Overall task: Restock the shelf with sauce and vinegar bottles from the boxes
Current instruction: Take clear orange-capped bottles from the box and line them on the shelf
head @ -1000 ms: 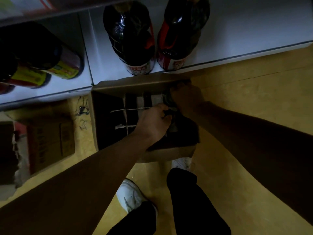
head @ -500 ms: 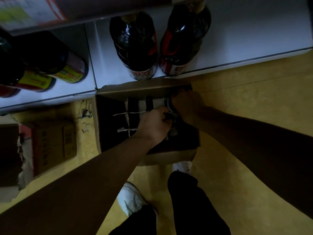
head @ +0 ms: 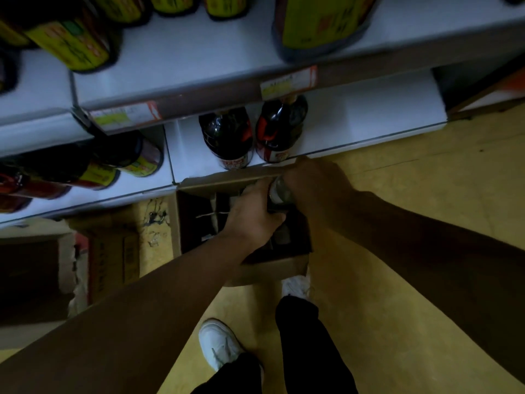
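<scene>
Yellow floor point(head: 397, 251) lies under my arms, with an open cardboard box point(head: 272, 268) below my hands. My left hand point(head: 252, 217) curls round a dark bottle point(head: 279, 191) at the box's far right corner; my right hand point(head: 315, 180) grips its top. Beyond my knuckles, two dark bottles point(head: 227, 137) stand on the white bottom shelf point(head: 369, 115).
</scene>
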Demonstrator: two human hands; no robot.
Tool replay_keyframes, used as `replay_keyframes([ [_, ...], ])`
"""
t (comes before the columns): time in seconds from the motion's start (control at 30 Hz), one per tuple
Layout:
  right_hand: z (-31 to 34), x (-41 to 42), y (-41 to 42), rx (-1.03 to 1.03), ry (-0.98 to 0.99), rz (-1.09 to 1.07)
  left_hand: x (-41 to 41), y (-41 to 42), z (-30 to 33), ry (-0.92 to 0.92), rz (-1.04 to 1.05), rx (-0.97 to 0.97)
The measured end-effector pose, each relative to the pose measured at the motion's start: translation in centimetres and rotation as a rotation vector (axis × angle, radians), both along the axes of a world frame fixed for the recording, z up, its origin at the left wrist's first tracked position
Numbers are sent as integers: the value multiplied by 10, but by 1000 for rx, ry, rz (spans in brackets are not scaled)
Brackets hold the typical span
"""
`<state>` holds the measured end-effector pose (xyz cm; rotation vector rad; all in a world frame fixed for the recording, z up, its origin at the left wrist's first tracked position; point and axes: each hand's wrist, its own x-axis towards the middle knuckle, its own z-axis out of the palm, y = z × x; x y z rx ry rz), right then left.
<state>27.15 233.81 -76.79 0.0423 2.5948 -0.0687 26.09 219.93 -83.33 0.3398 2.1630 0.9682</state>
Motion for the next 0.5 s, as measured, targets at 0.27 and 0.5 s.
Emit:
replay_keyframes([
  [0.27,137,-1,-8,-95,123,159,-6,-4,93,21,-77,177],
  [0.5,265,-4,-22,-57,193,133,-15,-21,201,123,-51,293],
])
